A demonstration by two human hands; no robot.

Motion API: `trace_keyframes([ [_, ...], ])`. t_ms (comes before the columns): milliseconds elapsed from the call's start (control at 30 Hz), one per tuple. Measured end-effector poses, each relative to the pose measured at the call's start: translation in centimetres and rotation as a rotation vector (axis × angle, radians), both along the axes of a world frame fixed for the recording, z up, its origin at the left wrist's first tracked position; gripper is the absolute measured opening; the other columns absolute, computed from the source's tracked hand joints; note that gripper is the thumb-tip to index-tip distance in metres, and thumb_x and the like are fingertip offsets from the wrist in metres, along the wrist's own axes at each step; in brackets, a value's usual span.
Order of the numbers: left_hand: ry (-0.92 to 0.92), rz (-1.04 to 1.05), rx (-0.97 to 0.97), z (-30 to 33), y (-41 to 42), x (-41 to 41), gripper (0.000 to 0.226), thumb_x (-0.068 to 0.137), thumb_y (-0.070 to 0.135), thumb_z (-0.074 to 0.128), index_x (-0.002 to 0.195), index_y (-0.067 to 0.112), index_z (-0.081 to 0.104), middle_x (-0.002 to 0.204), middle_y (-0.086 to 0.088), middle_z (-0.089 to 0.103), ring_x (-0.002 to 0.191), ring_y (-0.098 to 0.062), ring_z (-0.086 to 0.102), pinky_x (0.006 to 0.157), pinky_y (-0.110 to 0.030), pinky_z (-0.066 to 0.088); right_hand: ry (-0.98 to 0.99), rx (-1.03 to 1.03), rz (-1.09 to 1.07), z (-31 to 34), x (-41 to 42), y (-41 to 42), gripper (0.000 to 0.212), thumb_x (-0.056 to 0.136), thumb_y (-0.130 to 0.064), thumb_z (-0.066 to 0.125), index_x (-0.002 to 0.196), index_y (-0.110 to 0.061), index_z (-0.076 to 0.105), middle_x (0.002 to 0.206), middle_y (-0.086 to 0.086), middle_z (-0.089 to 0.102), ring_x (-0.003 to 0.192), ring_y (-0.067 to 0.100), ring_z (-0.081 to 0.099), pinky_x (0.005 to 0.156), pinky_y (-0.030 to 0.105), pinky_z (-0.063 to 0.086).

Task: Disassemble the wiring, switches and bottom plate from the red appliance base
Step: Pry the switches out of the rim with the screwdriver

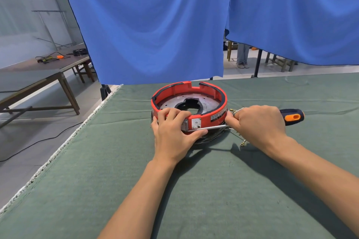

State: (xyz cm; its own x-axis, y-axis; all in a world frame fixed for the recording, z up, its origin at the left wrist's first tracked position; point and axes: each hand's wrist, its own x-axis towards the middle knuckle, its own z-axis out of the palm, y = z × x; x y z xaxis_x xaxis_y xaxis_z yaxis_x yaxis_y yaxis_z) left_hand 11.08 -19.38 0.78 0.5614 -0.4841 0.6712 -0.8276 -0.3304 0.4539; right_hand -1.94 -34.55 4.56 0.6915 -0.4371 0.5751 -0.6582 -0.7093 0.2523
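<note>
At mid-tabletop (pixel 194 190), on the green cloth, sits the red appliance base (pixel 189 103), open side up, with its metal bottom plate (pixel 208 103) showing inside the ring, apparently not yet removed. Both hands are at the near wall.

Left hand (pixel 174 132): fingers curled over the near rim from above, thumb pressed along the lower edge. It grips the wall and steadies the base.

Right hand (pixel 258 124): closed round a screwdriver (pixel 292 116), orange-and-black handle sticking out to the right past the knuckles.

Key relation: the screwdriver's shaft (pixel 211 127) lies nearly level, running right to left along the near face of the base, just below a small silver plate (pixel 195 123) set in the wall. Its tip ends near the left thumb (cannot tell whether it is seated in a screw or slot; the thumb hides it). So the tool's long axis runs along the wall where it works, not down into the base.

Loose wiring (pixel 238 110) with brass terminals shows just right of the base, behind the right hand; another terminal (pixel 243 142) lies on the cloth nearer the wrist. Dark cable is bunched under the near edge.

Judgement: work is at a near-wall fitting, likely a switch or its bracket. Right hand drives, left braces. Risk: the tip slipping toward the left thumb.
</note>
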Motion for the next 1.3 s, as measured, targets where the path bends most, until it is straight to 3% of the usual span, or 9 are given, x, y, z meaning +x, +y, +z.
trace_keyframes([
  [200,0.015,-0.005,-0.026,0.0,-0.1,-0.1,0.049,0.063,0.057,0.077,0.1,0.025,0.07,0.098,0.011,0.061,0.111,-0.015,0.041,0.096,-0.054,0.034,0.064,0.021,-0.041,0.9,-0.4,0.9,0.059,0.092,-0.051,0.032,0.051,-0.016,0.058,0.039,-0.006,0.02,0.042,0.021,0.033,0.044,0.022,0.007],
  [400,0.028,-0.053,-0.005,-0.1,0.3,0.1,0.056,0.065,0.061,0.072,0.111,0.03,0.068,0.103,0.013,0.059,0.114,-0.013,0.036,0.097,-0.054,0.032,0.046,0.036,-0.032,1.4,-1.5,2.9,0.047,0.09,-0.038,0.056,0.049,-0.015,0.056,0.048,0.006,0.058,0.043,0.027,0.051,0.046,0.023,0.012],
  [467,0.024,-0.066,0.013,0.0,0.4,0.1,0.06,0.064,0.064,0.068,0.115,0.032,0.066,0.106,0.013,0.058,0.115,-0.012,0.036,0.098,-0.055,0.032,0.055,-0.018,-0.041,1.2,-1.9,3.6,0.047,0.093,-0.04,0.048,0.052,-0.018,0.051,0.054,0.003,0.062,0.047,0.026,0.05,0.046,0.024,0.014],
  [600,0.003,-0.066,0.038,0.1,0.5,0.2,0.065,0.063,0.068,0.063,0.117,0.031,0.064,0.11,0.014,0.058,0.117,-0.013,0.037,0.098,-0.054,0.033,0.055,-0.07,-0.084,1.1,-2.4,4.4,0.044,0.095,-0.042,0.041,0.057,-0.021,0.041,0.058,-0.001,0.063,0.048,0.023,0.035,0.044,0.025,0.004],
  [733,-0.006,-0.058,0.029,0.0,0.6,0.1,0.066,0.063,0.067,0.065,0.118,0.03,0.063,0.113,0.013,0.058,0.118,-0.013,0.037,0.098,-0.057,0.034,0.05,0.001,-0.031,0.1,-1.9,2.8,0.044,0.097,-0.043,0.032,0.064,-0.02,0.051,0.071,0.0,0.067,0.056,0.024,0.049,0.044,0.026,0.013],
  [833,0.012,-0.07,0.032,-0.2,0.7,0.6,0.067,0.064,0.061,0.074,0.119,0.025,0.06,0.116,0.01,0.056,0.119,-0.01,0.036,0.099,-0.055,0.032,0.048,0.089,-0.043,-1.3,-1.4,1.5,0.048,0.096,-0.045,0.028,0.073,-0.022,0.062,0.067,-0.001,0.062,0.068,0.023,0.062,0.048,0.028,0.022],
  [1000,-0.016,-0.07,0.009,-0.4,0.6,1.0,0.053,0.065,0.055,0.077,0.107,0.025,0.063,0.113,0.013,0.058,0.116,-0.01,0.04,0.096,-0.046,0.032,0.003,0.199,-0.034,-2.6,-0.7,-0.1,0.049,0.093,-0.047,0.029,0.059,-0.018,0.05,0.048,-0.004,0.034,0.057,0.022,0.045,0.045,0.028,0.019],
  [1167,-0.012,-0.065,-0.012,-0.4,0.4,0.9,0.05,0.064,0.052,0.079,0.105,0.027,0.067,0.111,0.013,0.059,0.115,-0.012,0.042,0.094,-0.042,0.031,-0.041,0.249,-0.016,-2.6,-0.7,-0.3,0.05,0.091,-0.047,0.03,0.054,-0.017,0.047,0.046,-0.004,0.033,0.054,0.023,0.041,0.044,0.028,0.017],
  [1300,0.013,-0.075,-0.012,-0.2,0.6,0.9,0.054,0.06,0.053,0.082,0.105,0.028,0.067,0.111,0.016,0.06,0.115,-0.009,0.043,0.095,-0.043,0.033,-0.081,0.322,0.021,-3.1,-0.8,-0.4,0.054,0.09,-0.048,0.032,0.051,-0.014,0.047,0.048,-0.002,0.042,0.055,0.023,0.045,0.049,0.029,0.028],
])
